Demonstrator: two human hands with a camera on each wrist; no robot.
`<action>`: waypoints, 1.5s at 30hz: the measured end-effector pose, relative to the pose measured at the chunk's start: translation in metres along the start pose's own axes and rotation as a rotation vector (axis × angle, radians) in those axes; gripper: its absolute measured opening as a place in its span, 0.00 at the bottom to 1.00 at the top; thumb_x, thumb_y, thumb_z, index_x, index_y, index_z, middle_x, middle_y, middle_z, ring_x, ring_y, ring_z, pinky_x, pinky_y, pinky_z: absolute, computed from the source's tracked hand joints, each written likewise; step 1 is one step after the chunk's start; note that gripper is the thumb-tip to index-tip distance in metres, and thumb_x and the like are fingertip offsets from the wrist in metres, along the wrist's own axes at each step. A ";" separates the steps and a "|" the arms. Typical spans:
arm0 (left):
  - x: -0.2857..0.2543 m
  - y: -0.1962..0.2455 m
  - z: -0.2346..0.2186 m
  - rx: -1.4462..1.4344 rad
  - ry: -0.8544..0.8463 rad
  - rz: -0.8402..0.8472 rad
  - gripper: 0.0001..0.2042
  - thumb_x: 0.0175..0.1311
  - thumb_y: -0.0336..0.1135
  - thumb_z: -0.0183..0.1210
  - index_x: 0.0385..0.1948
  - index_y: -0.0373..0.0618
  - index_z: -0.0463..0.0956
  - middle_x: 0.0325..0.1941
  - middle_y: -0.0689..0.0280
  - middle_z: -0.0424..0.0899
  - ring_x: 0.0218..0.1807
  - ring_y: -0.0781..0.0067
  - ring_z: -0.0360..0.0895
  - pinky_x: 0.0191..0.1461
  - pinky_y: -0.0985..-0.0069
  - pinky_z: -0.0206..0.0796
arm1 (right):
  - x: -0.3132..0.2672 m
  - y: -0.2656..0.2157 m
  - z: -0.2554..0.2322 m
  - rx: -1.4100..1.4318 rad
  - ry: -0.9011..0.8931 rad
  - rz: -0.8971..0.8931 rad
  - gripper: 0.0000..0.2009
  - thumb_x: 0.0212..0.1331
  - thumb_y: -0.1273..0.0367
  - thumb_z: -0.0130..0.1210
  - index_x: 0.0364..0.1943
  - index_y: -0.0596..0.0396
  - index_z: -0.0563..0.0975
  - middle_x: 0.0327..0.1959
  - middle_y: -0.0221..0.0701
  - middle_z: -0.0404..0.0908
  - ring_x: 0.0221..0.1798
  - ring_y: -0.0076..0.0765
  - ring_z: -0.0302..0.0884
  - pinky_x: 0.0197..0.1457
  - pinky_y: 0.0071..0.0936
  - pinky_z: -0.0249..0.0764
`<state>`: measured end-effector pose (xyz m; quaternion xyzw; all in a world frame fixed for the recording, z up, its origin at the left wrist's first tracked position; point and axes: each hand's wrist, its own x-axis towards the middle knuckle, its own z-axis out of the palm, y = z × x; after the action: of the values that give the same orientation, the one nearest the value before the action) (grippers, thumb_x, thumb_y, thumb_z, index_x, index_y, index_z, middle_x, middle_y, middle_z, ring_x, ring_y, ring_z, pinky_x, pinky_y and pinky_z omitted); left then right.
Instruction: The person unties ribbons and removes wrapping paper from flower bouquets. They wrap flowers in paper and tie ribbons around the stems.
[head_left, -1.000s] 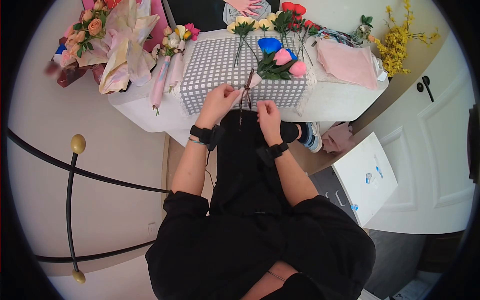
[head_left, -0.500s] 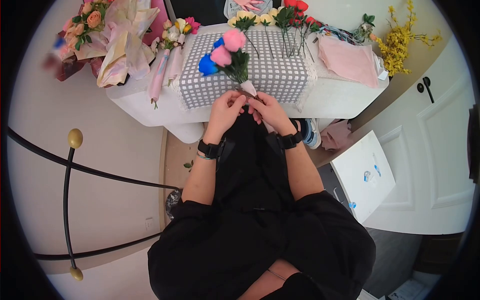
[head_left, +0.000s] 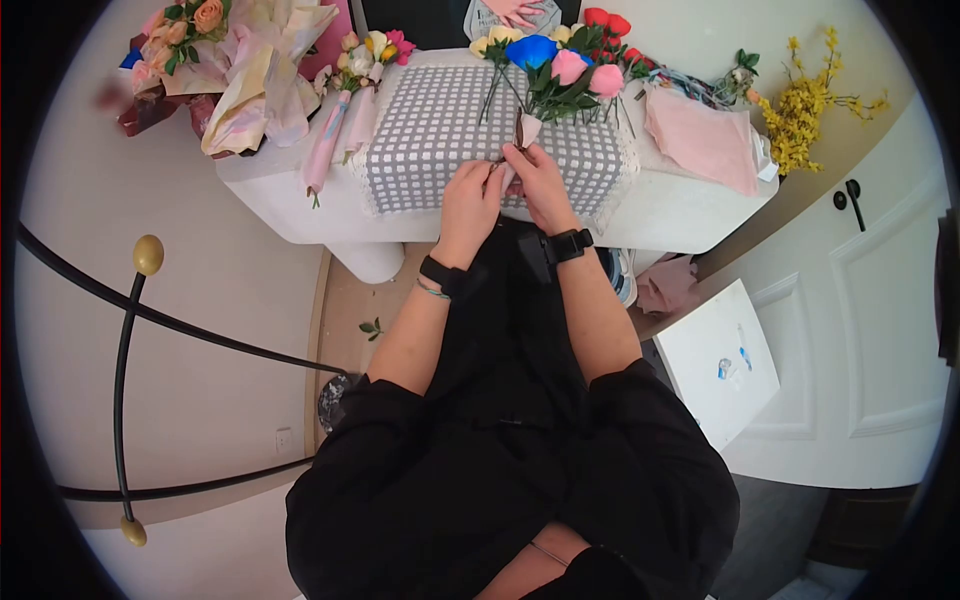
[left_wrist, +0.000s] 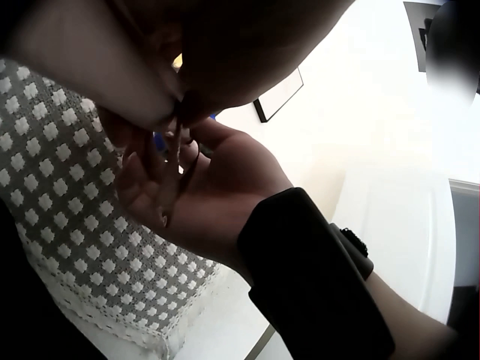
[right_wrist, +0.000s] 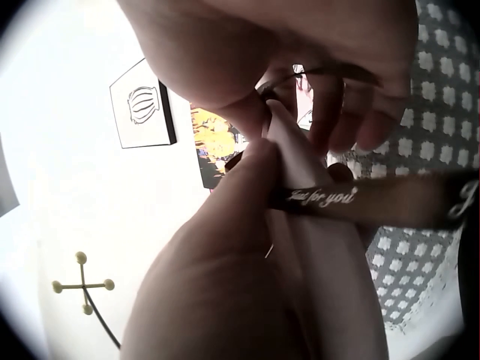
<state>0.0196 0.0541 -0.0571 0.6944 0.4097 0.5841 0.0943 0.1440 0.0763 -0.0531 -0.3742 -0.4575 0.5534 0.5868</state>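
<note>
An artificial bouquet with a blue flower point(head_left: 531, 51), pink flowers point(head_left: 570, 67) and green leaves lies tipped away from me over the table's front. Pale pink wrapping point(head_left: 530, 127) covers its stems. A brown ribbon point(right_wrist: 322, 201) printed "Just for you" crosses the wrapping point(right_wrist: 334, 262) in the right wrist view. My left hand point(head_left: 470, 207) pinches the ribbon close to the tie. Right beside it, my right hand point(head_left: 545, 190) grips the ribbon against the wrapped stems, thumb uppermost. The fingers overlap and partly hide the knot.
A grey-and-white checked cloth point(head_left: 420, 135) covers the table's middle. Red flowers point(head_left: 605, 22) and loose stems lie at the back, pink paper point(head_left: 700, 135) to the right. Wrapped bouquets point(head_left: 328, 150) stand at the left. A white drawer cabinet point(head_left: 715, 360) stands at the lower right.
The bouquet tipped from right to upper left, then swung back to the right. My hands came together at the tie, and both have since shifted slightly up the wrapping.
</note>
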 end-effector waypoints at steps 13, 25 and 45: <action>0.013 -0.010 0.011 -0.255 -0.421 -0.424 0.13 0.65 0.38 0.53 0.33 0.35 0.79 0.23 0.59 0.81 0.24 0.72 0.79 0.30 0.74 0.68 | 0.027 -0.047 -0.009 -1.359 0.269 -0.369 0.18 0.54 0.55 0.56 0.28 0.59 0.76 0.26 0.48 0.81 0.32 0.57 0.80 0.36 0.46 0.76; 0.016 -0.025 0.009 -0.622 -0.502 -0.660 0.11 0.68 0.36 0.52 0.37 0.38 0.79 0.22 0.73 0.75 0.22 0.85 0.69 0.25 0.85 0.62 | 0.027 -0.041 -0.040 -1.086 0.276 -0.423 0.09 0.51 0.70 0.53 0.35 0.57 0.80 0.26 0.42 0.82 0.32 0.47 0.82 0.37 0.38 0.76; 0.021 -0.040 0.020 -0.371 -0.255 -0.502 0.12 0.66 0.39 0.54 0.29 0.41 0.80 0.17 0.79 0.69 0.18 0.88 0.59 0.20 0.82 0.50 | -0.019 -0.002 -0.076 -0.815 0.327 -0.425 0.04 0.59 0.72 0.51 0.33 0.58 0.76 0.23 0.38 0.82 0.29 0.44 0.82 0.33 0.33 0.75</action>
<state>0.0187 0.1011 -0.0719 0.6103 0.4397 0.5157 0.4102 0.2174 0.0620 -0.0768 -0.5540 -0.6052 0.1313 0.5565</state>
